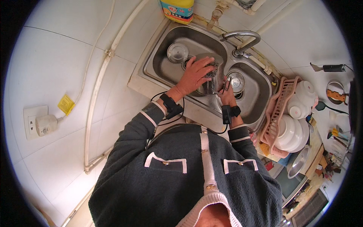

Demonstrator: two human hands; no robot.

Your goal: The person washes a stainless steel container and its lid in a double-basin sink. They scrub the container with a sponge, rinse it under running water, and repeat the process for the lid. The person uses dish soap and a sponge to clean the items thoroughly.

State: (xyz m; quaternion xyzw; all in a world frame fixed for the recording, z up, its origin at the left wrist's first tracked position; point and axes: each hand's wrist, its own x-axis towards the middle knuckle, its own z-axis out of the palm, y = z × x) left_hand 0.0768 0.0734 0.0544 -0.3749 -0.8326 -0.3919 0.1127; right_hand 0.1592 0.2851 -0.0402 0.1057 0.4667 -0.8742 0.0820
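A stainless steel pot (219, 61) is tilted on its side over the divider of a double-bowl sink. My left hand (197, 72) lies with fingers spread against its wall, pressing what looks like a steel wool scourer (209, 74), mostly hidden under the fingers. On the pot's right, my right hand (227, 96) grips it by the wire handle (226, 86). One round metal lid (177, 53) rests in the left bowl (161, 66). Another shiny round metal piece (236, 81) is in the right bowl (256, 105), close to my right hand.
A curved chrome faucet (244, 33) rises behind the sink. At the back left stands a yellow detergent jug (178, 11). A pink plastic dish rack (279, 113) with white bowls (286, 133) borders the right side. A metal basin (298, 162) leans nearby. A pipe (95, 93) runs along the left wall.
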